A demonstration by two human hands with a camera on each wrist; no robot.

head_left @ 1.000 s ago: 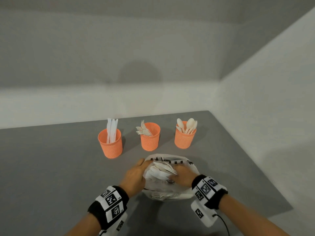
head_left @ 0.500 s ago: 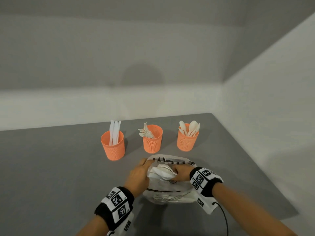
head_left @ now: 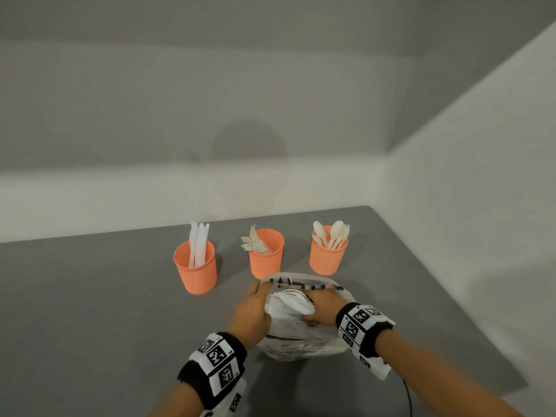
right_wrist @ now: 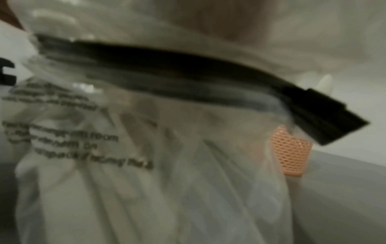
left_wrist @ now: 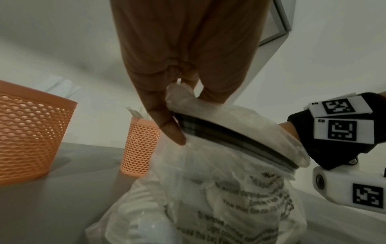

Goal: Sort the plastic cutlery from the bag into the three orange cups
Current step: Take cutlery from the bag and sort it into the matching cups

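thin plastic is pinched at the bag [head_left: 304, 335] mouth by the left hand [head_left: 251, 316], thumb and fingers [left_wrist: 167, 125] closed on the rim beside the dark zip strip. the right hand [head_left: 323, 307] is buried in the opening, closed around a bunch of white cutlery [head_left: 290, 303], though which kind cannot be told. the bunch is held between the two hands, long axis running roughly nine to three, right hand nearer and carrying it. from there the three orange cups are lined up toward twelve: knife cup [head_left: 196, 267] at eleven, fork cup [head_left: 266, 254] just past the bag's far edge at twelve, spoon cup [head_left: 328, 254] at one. a lift and a short forward reach is judged to be next. everything is stood on a grey table [head_left: 90, 311], hemmed by pale walls [head_left: 270, 100] at twelve and three.
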